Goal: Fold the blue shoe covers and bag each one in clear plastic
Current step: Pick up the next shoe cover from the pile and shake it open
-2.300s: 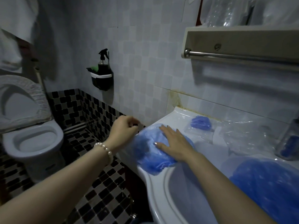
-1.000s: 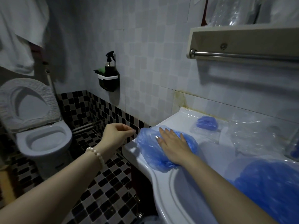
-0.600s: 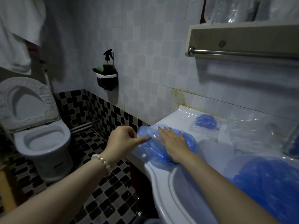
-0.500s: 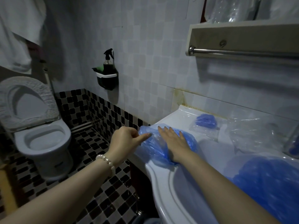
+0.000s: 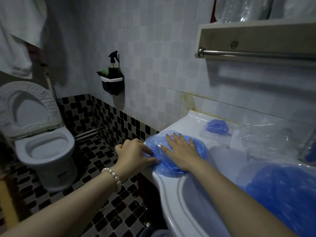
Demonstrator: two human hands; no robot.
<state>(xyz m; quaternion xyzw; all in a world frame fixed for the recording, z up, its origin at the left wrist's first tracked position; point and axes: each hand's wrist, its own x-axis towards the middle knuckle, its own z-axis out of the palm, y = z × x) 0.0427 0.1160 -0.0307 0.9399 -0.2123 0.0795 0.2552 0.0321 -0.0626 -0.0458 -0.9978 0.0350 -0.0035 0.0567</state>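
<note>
We see a translucent blue shoe cover (image 5: 177, 165) on the glossy white sink (image 5: 174, 199) — the same blue as the pile (image 5: 282, 194) at right. The floor (image 5: 106, 199) and lower wall carry a black-and-grey check; upper tiles (image 5: 153, 48) are pale white. The toilet (image 5: 49, 151) is white, the bracelet (image 5: 113, 177) pearl-white — the spray bottle (image 5: 112, 67) black.

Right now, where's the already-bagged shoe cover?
Head view, right of centre: the bagged shoe cover lies on the sink's back ledge by the wall, just beyond the right hand.
</note>
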